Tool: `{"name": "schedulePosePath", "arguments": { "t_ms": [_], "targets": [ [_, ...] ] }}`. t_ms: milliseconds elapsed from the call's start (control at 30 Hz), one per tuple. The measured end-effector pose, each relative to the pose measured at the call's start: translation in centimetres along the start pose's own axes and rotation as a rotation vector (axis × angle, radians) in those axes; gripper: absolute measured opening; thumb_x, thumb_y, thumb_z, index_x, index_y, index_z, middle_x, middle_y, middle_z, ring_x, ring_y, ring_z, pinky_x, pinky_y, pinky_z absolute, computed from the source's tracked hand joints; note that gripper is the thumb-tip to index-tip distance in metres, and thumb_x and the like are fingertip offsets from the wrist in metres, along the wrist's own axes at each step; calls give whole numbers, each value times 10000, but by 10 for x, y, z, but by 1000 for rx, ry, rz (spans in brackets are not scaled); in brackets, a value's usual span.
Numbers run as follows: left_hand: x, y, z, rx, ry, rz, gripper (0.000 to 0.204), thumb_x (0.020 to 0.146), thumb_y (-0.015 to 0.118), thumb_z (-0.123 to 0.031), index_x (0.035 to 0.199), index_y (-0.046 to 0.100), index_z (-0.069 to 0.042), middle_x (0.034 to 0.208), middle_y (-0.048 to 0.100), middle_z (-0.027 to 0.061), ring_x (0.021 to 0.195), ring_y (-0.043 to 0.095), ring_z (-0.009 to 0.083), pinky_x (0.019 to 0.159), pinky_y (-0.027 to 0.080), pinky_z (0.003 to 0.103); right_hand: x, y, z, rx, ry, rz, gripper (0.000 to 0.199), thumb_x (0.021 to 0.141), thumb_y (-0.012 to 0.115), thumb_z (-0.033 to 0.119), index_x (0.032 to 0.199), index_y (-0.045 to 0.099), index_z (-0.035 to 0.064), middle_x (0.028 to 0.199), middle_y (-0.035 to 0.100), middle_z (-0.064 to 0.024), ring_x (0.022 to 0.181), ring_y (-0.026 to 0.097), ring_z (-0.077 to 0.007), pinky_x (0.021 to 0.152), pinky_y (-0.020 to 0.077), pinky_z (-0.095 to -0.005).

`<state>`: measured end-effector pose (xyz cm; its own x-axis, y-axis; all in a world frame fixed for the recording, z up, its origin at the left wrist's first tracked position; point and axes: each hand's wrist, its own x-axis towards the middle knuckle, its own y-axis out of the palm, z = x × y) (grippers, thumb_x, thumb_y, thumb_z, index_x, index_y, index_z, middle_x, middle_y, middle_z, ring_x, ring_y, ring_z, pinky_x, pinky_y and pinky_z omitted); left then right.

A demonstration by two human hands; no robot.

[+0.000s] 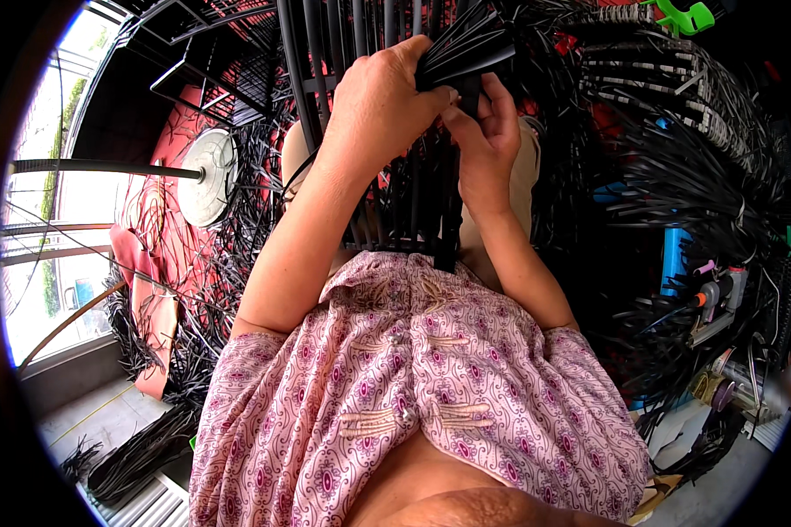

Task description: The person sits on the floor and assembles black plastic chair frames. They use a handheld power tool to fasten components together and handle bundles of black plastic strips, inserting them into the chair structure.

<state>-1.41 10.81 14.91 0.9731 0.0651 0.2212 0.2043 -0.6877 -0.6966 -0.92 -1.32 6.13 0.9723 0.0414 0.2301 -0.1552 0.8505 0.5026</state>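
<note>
Near the top middle of the frame, the person's two hands meet on a bundle of black strips (466, 44). The left hand (378, 101) is curled over the bundle from the left, and its fingers are clamped on the strips. The right hand (488, 132) sits just beside it on the right. Its fingers (455, 119) are pinched together on one long black strip (451, 211) that hangs straight down to the pink patterned dress (413, 378) in the lower middle.

Behind the hands, tall black rods (325, 53) stand in a row at the top of the frame. On the left side lies a round grey disc (209, 176) with a thin pole touching it. Loose black strips are piled all over the red floor around it. A blue tube (674, 255) stands at the right. A green plastic clip (685, 16) is at the upper right.
</note>
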Motion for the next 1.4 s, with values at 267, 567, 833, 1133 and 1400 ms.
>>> {"name": "schedulePosePath", "arguments": {
  "t_ms": [267, 567, 833, 1133, 1400],
  "targets": [
    [-1, -3, -3, 16, 2, 14, 401, 745, 738, -154, 1080, 640, 42, 763, 688, 137, 689, 652, 115, 657, 519, 295, -1, -7, -2, 53, 61, -52, 416, 983, 490, 210, 1344, 462, 5, 1012, 633, -59, 779, 560, -88, 660, 442, -221],
    [-2, -1, 1, -8, 27, -5, 402, 750, 737, -149, 1080, 641, 59, 752, 690, 128, 698, 632, 75, 657, 520, 277, 0, -1, -5, -76, -16, -96, 373, 984, 518, 207, 1299, 498, 6, 968, 601, -8, 786, 531, -52, 674, 438, -203],
    [-3, 0, 0, 36, 55, -5, 379, 767, 719, -148, 1071, 654, 69, 756, 701, 139, 678, 629, 73, 637, 517, 284, 2, 1, -11, -196, -142, -102, 353, 994, 517, 171, 1276, 490, -40, 1010, 594, -31, 874, 533, -63, 784, 450, -207],
    [-2, -5, 5, -210, -42, 93, 332, 778, 714, -132, 1061, 675, 37, 738, 686, 54, 653, 568, 54, 615, 496, 267, -1, 9, -3, -322, -198, -117, 322, 990, 468, 123, 1260, 494, -51, 1061, 614, -78, 940, 564, -110, 844, 460, -252],
    [-1, -4, 7, -129, -59, 107, 293, 784, 697, -122, 1030, 679, 37, 689, 660, 32, 623, 529, 35, 584, 478, 252, 0, 7, -6, -315, -187, -110, 328, 989, 451, 125, 1259, 491, -57, 1083, 616, -102, 967, 571, -130, 874, 456, -269]
  ]
}}
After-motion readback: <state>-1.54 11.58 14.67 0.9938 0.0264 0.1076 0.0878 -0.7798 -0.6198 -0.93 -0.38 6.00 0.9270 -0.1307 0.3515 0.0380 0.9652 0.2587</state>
